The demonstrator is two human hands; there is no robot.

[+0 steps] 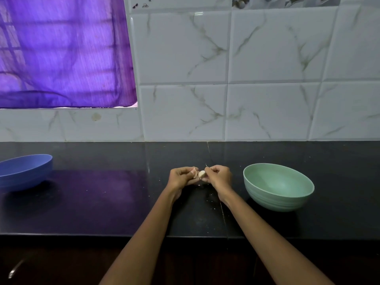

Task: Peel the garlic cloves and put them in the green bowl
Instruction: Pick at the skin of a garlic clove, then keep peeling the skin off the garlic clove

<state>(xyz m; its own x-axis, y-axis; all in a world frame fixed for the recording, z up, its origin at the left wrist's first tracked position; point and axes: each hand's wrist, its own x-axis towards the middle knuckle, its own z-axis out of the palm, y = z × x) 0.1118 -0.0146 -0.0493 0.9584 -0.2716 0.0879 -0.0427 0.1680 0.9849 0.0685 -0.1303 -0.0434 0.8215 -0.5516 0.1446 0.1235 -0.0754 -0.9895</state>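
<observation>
The green bowl (278,187) is set on the table (102,202) just right of the hands, nearest the right hand (219,175). A garlic clove (202,174) is pinched between curled fingers of both hands, the left hand (181,177) included, its long axis not readable.

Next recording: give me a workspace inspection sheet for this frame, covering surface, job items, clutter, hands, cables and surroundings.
Surface: black countertop, glossy, with a seam running front to back near the hands.
Job's things: garlic clove, pale, held between both hands above the counter; green bowl to the right, nothing seen inside.
Clutter: small pale peel flecks scattered on the counter near the right wrist; blue bowl at far left, contents hidden.
Hands: left hand and right hand both pinch the clove.
Cables: nothing seen.
Surroundings: marbled white wall tiles; purple curtain over a window at upper left.
</observation>
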